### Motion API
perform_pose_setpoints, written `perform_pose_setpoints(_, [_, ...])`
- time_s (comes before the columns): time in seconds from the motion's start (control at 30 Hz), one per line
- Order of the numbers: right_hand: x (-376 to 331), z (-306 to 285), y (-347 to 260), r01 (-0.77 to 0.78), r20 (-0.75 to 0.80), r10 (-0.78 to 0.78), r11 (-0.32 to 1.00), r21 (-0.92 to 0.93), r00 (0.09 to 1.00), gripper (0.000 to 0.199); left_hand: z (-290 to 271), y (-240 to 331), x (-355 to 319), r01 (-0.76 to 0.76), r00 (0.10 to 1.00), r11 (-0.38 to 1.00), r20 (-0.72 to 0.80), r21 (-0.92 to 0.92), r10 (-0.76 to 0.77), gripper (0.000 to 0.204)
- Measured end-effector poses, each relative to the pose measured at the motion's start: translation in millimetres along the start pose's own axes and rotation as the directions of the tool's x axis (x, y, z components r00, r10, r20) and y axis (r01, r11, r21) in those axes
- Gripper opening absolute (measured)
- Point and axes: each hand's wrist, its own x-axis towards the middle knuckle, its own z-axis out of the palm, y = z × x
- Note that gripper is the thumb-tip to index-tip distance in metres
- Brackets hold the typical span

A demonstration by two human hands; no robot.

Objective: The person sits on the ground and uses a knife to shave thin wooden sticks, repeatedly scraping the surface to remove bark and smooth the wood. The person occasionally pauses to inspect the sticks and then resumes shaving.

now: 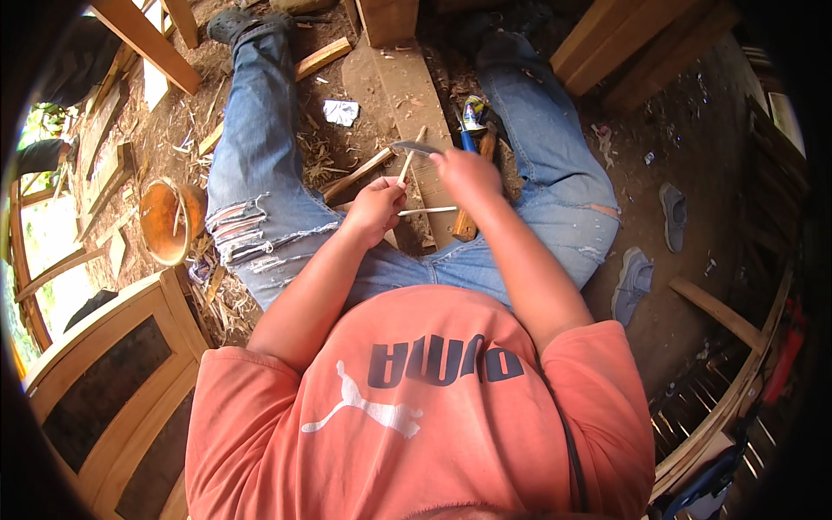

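Left hand [376, 211]: mid-frame; we're seeing it grasping the stick near its lower end, fingers wrapping round.
Stick [407, 167]: thin, pale, sticking out past the left hand; long axis is running upward and slightly right in the frame.
Right hand [469, 180]: right of the stick; clenched, and we're reading it as gripping the knife, handle hiding in the fist.
Knife [425, 148]: blade pointing left from the right hand.
Blade-stick crossing: the blade is crossing the stick's upper part steeply, above the left hand; right hand is sitting nearer the crossing. We're not able to tell whether the edge is biting.
Second stick [428, 211]: lying nearly level, right of the left hand; we're not making out its support.
Surroundings: plank [407, 82] is running down from upper middle; orange bucket [149, 224] is standing left.
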Motion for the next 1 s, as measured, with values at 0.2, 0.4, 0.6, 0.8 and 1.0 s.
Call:
perform_pose_setpoints(0.2, [1.3, -1.8, 2.5, -0.068, 0.005, 0.068, 0.997, 0.035, 0.998, 0.052, -0.3, 0.2, -0.8, 0.008, 1.000, 1.000, 0.004, 0.002, -0.008, 0.005])
perform_pose_setpoints(0.4, [-5.6, 6.4, -1.0, 0.087, -0.022, -0.088, 0.996, -0.036, 0.996, 0.052, -0.7, 1.2, 0.5, 0.004, 1.000, 1.000, 0.015, -0.006, -0.004, 0.005])
perform_pose_setpoints(0.6, [10.9, -3.0, 6.3, -0.021, -0.014, 0.020, 0.999, -0.034, 1.000, 0.051, -4.4, -0.8, 0.4, 0.003, 0.999, 1.000, 0.054, -0.026, -0.002, 0.005])
perform_pose_setpoints(0.8, [6.3, -6.6, 6.4, -0.005, 0.006, 0.005, 1.000, -0.020, 1.000, 0.049, -2.0, 0.0, -1.7, 0.010, 1.000, 1.000, 0.013, -0.017, -0.009, 0.004])
perform_pose_setpoints(1.0, [10.6, -18.4, 2.9, -0.079, 0.049, 0.077, 0.996, 0.038, 0.996, 0.053, -3.3, -1.2, -1.4, 0.000, 1.000, 1.000, -0.005, -0.014, 0.000, 0.005])
